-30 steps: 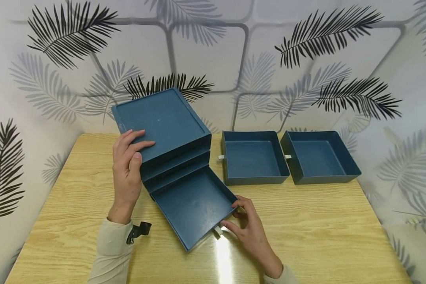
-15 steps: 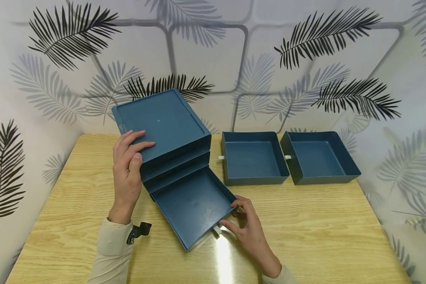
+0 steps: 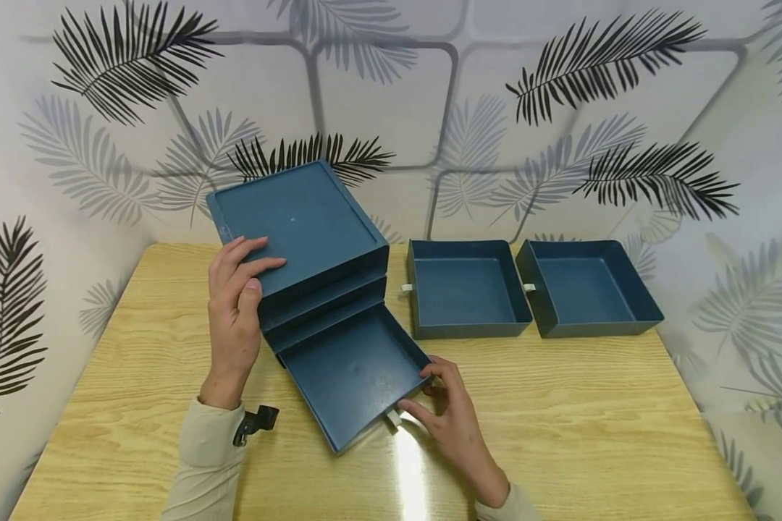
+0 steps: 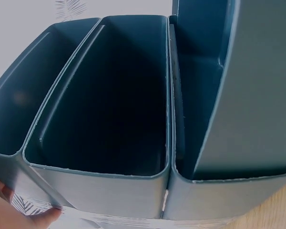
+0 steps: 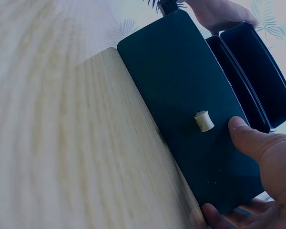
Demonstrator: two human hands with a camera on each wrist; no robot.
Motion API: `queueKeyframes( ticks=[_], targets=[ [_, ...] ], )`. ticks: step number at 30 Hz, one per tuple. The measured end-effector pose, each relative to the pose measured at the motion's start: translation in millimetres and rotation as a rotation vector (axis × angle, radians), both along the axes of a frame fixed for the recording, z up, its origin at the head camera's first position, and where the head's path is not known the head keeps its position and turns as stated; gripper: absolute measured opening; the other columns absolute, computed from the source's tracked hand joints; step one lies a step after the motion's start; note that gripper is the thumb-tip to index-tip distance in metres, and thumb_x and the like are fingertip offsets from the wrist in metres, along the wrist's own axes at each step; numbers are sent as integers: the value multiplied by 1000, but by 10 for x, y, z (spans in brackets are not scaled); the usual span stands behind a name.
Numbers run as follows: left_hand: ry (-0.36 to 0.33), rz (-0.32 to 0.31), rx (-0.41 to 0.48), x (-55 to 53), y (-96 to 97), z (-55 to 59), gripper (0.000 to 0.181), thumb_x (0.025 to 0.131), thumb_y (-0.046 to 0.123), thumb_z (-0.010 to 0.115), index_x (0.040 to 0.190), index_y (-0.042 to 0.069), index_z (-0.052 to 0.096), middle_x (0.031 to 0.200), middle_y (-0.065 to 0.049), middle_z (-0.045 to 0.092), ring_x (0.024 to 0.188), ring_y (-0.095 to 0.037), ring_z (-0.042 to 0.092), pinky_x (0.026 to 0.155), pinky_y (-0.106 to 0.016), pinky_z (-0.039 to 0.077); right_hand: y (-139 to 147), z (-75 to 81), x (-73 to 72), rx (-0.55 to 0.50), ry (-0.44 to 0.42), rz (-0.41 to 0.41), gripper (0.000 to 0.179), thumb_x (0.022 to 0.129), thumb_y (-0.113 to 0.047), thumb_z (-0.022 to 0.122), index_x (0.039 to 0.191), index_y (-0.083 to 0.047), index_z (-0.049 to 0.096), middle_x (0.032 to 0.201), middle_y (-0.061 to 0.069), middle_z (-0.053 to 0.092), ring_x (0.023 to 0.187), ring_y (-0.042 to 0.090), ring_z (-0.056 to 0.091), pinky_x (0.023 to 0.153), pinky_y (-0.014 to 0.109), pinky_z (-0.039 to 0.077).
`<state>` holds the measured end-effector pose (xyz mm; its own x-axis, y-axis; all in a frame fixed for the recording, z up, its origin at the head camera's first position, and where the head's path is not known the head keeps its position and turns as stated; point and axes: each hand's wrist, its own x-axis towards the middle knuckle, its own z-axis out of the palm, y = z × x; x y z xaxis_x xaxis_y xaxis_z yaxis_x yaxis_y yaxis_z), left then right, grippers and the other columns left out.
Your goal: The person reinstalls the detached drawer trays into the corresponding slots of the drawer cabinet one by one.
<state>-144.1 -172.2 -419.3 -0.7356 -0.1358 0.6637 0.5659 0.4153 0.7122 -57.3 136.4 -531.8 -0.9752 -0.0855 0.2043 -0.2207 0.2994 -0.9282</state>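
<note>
A blue cabinet (image 3: 293,221) with stacked bays stands at the left, two upper bays (image 4: 114,95) without drawers. From its bottom bay a shallow blue drawer (image 3: 358,376) juts toward the front right, with a small pale pull tab (image 5: 204,121) on its front. My left hand (image 3: 234,304) rests at the cabinet's left top edge, fingers spread over the top and thumb along the side. With my right hand (image 3: 452,427) I grip the drawer's front right corner. The right thumb (image 5: 248,136) lies on the drawer front near its upper rim, while the other fingers wrap round the end.
Two more blue drawers, a nearer one (image 3: 465,293) and a farther right one (image 3: 586,282), sit side by side on the wooden table (image 3: 580,412). Behind rises a white leaf-patterned backdrop (image 3: 378,101). A black camera mount (image 3: 255,423) is on the left cuff.
The right hand and the drawer have shifted slightly left and back toward the cabinet, so a bit less of the drawer sticks out. The left hand and cabinet stay put.
</note>
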Motion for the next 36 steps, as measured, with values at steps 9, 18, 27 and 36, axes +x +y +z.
queueKeyframes(
  ticks=[9,18,27,36],
  targets=[
    [-2,5,9,14,1,-15,38,104,14,43,116,9,79,147,-8,61,152,-24,35,130,-44,17,-29,18,-7,11,-35,-8,51,80,-12,89,120,-4,58,148,16,53,123,25,59,96,39,60],
    [8,-9,15,4,13,-20,37,105,12,43,116,8,79,147,-10,61,153,-26,34,130,-45,17,-44,17,-27,-4,-47,-16,51,80,-11,88,119,-5,57,147,14,52,123,24,58,97,41,59],
    [8,-8,6,-3,30,-13,38,105,14,43,116,9,79,148,-8,61,153,-24,34,130,-45,17,-79,19,-40,-10,-33,-27,51,80,-11,88,119,-6,57,147,16,52,124,26,60,96,41,60],
    [4,-4,-9,-19,2,-5,38,104,13,43,116,10,79,148,-8,61,153,-23,34,130,-45,17,-206,-5,-75,-12,-5,-28,47,83,-12,86,119,-6,57,145,20,52,120,27,59,94,39,60]
  ],
)
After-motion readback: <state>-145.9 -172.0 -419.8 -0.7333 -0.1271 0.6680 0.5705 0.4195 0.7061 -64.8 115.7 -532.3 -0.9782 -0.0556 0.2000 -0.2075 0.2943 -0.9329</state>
